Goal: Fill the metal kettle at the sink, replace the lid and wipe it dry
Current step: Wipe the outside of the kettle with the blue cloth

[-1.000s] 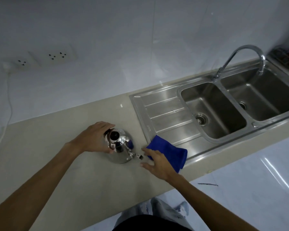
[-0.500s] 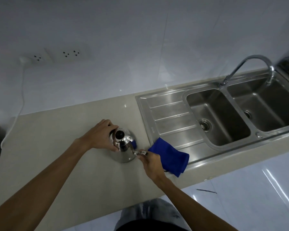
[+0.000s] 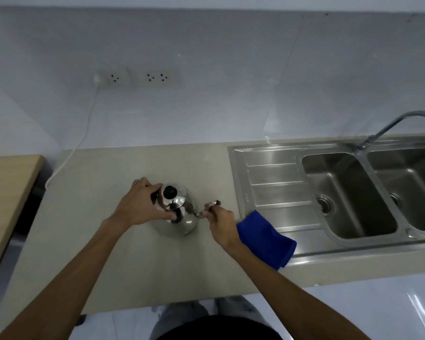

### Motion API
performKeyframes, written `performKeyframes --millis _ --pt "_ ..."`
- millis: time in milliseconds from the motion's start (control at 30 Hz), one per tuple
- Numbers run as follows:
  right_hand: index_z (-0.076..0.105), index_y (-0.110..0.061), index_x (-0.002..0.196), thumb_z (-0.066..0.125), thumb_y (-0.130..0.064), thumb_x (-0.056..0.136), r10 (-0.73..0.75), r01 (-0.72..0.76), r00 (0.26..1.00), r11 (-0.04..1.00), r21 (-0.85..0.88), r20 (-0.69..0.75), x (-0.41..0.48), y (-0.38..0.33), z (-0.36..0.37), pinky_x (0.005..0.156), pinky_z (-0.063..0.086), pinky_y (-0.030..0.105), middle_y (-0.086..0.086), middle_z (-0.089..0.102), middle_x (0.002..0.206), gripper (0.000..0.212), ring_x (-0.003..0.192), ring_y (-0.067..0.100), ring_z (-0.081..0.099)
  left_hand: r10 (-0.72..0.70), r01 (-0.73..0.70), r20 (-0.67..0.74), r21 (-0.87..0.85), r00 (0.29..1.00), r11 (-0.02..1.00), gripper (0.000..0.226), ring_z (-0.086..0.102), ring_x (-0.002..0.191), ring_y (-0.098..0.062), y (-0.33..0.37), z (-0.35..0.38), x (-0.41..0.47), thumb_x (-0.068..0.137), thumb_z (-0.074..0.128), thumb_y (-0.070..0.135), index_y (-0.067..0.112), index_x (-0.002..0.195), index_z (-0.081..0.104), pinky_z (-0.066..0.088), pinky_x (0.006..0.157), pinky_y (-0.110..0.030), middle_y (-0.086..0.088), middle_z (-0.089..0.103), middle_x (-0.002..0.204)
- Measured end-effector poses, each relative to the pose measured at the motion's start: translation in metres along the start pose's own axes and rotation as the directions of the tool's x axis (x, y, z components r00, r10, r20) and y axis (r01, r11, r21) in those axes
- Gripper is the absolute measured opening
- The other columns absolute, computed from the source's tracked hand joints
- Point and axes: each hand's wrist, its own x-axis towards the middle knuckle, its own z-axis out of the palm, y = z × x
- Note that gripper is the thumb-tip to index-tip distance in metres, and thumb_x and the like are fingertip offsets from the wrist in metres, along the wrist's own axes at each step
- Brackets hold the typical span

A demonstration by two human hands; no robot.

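Note:
A small shiny metal kettle (image 3: pixel 185 220) stands on the beige counter (image 3: pixel 108 253), its lid with a black knob (image 3: pixel 170 191) in place on top. My left hand (image 3: pixel 139 204) grips the kettle's dark handle from the left. My right hand (image 3: pixel 220 223) pinches the spout cap (image 3: pixel 212 204) at the kettle's right side, and the cap looks flipped up. A folded blue cloth (image 3: pixel 265 238) lies just right of my right hand, over the counter's edge and the sink's drainboard.
A steel double sink (image 3: pixel 349 192) with a drainboard and a curved faucet (image 3: pixel 402 123) fills the right side. Wall sockets (image 3: pixel 138 77) with a white cable sit on the back wall. A wooden surface (image 3: pixel 8 192) adjoins the counter at the left.
My right hand went from resting beside the cloth to pinching the kettle's spout cap. The view has swung left, so the sink sits farther right. My left hand kept its hold.

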Motion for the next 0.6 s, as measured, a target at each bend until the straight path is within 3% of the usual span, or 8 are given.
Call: performKeyframes --millis 67,133,233,367,467,600 --pt "0.068 0.0 0.101 0.06 -0.012 0.096 -0.021 0.021 0.999 1.0 -0.001 -0.032 0.011 -0.011 0.017 0.078 0.056 0.027 0.012 0.074 0.095 0.015 0.083 0.02 0.07 -0.043 0.042 -0.054 -0.013 0.998 0.999 0.098 0.036 0.104 -0.011 -0.015 -0.008 -0.007 0.041 0.073 0.082 0.041 0.128 0.056 0.046 0.079 -0.032 0.01 0.04 0.099" --pt "0.068 0.001 0.1 0.06 -0.009 0.096 -0.021 0.022 0.998 1.0 0.012 -0.062 0.022 -0.023 0.036 0.075 0.054 0.02 0.012 0.074 0.094 0.013 0.081 0.018 0.068 -0.073 0.071 -0.113 -0.022 0.991 0.997 0.105 0.038 0.107 -0.014 -0.03 -0.015 -0.013 0.04 0.07 0.084 0.036 0.131 0.055 0.048 0.083 -0.035 0.006 0.042 0.101" --pt "0.068 0.0 0.098 0.06 -0.007 0.095 0.023 -0.02 0.996 0.999 0.035 -0.082 0.036 -0.043 0.063 0.069 0.043 0.003 0.008 0.072 0.089 0.011 0.078 0.014 0.065 -0.085 0.08 -0.199 -0.036 0.976 0.996 0.095 0.04 0.098 -0.018 -0.053 -0.023 -0.018 0.037 0.067 0.087 0.033 0.116 0.063 0.05 0.08 -0.036 0.003 0.042 0.093" --pt "0.068 -0.001 0.098 0.06 -0.007 0.094 0.054 -0.049 0.997 0.996 0.073 -0.058 0.055 -0.063 0.097 0.067 0.044 0.01 -0.001 0.064 0.078 0.01 0.07 0.013 0.059 -0.106 0.106 -0.25 -0.012 0.962 0.994 0.091 0.04 0.093 -0.018 -0.09 -0.033 -0.02 0.039 0.068 0.088 0.034 0.112 0.064 0.052 0.079 -0.036 0.004 0.043 0.089" --pt "0.067 0.0 0.098 0.057 -0.005 0.095 0.045 -0.043 0.998 0.997 0.056 -0.034 0.066 -0.076 0.118 0.064 0.041 0.005 -0.001 0.064 0.08 0.011 0.068 0.01 0.057 -0.145 0.137 -0.258 -0.047 0.955 0.989 0.088 0.04 0.096 -0.018 -0.114 -0.04 -0.021 0.041 0.074 0.084 0.035 0.113 0.062 0.051 0.08 -0.037 0.005 0.044 0.091" --pt "0.066 0.001 0.099 0.056 -0.004 0.095 0.042 -0.042 0.999 0.998 0.041 0.0 0.077 -0.087 0.142 0.063 0.04 0.004 0.0 0.063 0.079 0.012 0.069 0.013 0.057 -0.148 0.139 -0.277 -0.053 0.949 0.989 0.079 0.04 0.092 -0.02 -0.138 -0.048 -0.02 0.038 0.07 0.085 0.033 0.098 0.065 0.046 0.078 -0.034 0.003 0.043 0.088"
